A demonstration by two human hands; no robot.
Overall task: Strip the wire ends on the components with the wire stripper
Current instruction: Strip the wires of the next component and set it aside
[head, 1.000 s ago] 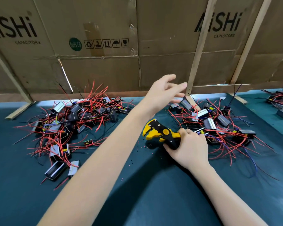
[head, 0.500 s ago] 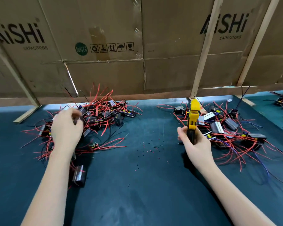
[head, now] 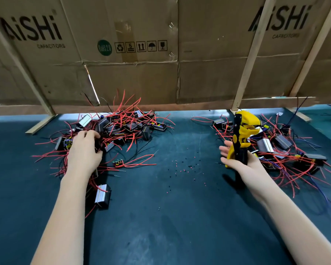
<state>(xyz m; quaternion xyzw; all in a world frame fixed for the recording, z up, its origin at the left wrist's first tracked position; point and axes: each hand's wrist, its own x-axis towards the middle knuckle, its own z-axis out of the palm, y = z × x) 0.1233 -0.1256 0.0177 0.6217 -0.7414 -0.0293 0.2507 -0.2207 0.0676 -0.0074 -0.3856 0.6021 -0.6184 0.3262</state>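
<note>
The left hand grasps into the left pile of components; the right hand grasps the upright wire stripper.

1. Table surface: dark teal, with faint pale scuffs.
2. Left pile: mostly bright red wires with a few black ones; black component bodies, some with silver-grey faces.
3. Right pile: red wires mixed with blue and black strands; black and silver-grey components, small yellow details.
4. Wire stripper: yellow body with black handle and black strip along its edge.
5. Insulation bits: tiny red and black specks.
6. Cardboard wall: plain brown, black "AiSHi CAPACITORS" lettering, black handling symbols, one green round label.
7. Wooden battens: pale beige.
</note>
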